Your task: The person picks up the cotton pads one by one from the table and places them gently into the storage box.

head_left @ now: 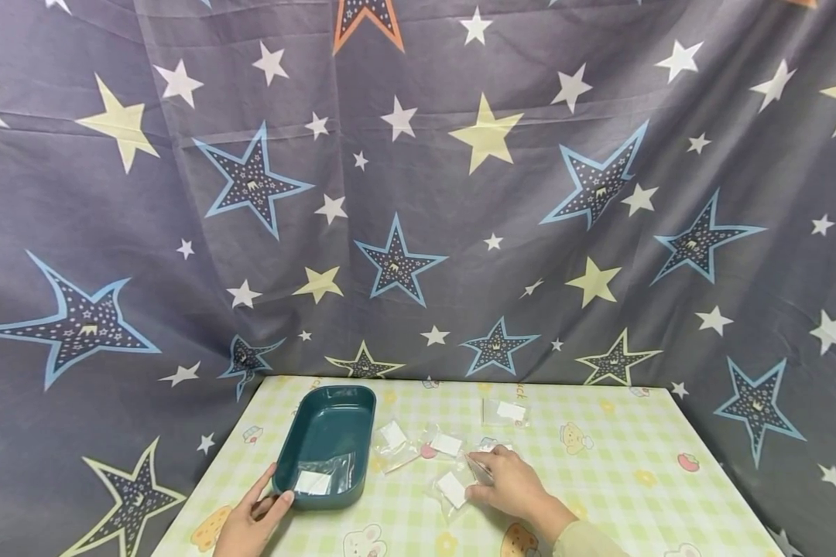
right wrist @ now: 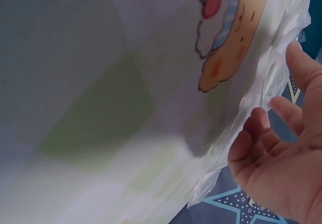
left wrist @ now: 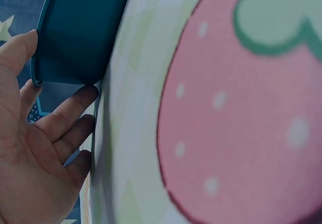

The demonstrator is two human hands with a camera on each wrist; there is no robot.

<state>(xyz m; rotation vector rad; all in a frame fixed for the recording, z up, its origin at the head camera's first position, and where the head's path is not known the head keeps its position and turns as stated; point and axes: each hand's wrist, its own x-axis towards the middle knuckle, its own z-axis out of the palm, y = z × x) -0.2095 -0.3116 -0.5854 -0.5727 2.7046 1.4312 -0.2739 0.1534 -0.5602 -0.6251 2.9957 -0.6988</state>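
Picking from the loose bags, it seemed, and the next move called for a neat pinch of thin plastic! The right hand was at them, right of the tray, thumb and fingers apart, no grip visible. The left hand clamped the tray's near left corner; another bag lay inside.

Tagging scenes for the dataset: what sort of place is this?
Probably a makeshift indoor tabletop workspace: a star-print curtain hangs behind a checked tablecloth, on which a dark teal tray stands.
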